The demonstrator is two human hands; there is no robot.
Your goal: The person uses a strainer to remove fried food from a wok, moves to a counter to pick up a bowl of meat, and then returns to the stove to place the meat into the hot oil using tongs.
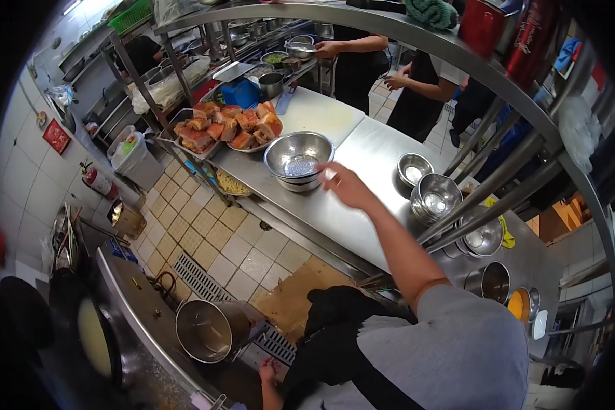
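My right hand [345, 184] stretches out over the steel counter [376, 147], fingers spread at the near rim of a large steel bowl [298, 158] stacked in another. The bowl holds only a little wet residue. My left hand [267, 371] is low by my black apron, beside a big steel pot [208, 330] on the floor area near a drain grate [201, 279]. Whether that hand grips anything is hidden. Trays of orange-crusted meat pieces [229, 126] sit just beyond the bowl.
Small steel bowls [436, 195] stand further along the counter under slanted shelf posts [485, 184]. A white cutting board [318, 113] lies beyond the bowl. Two people in black aprons [417, 89] stand at the far end. A wok station [82, 321] is at lower left.
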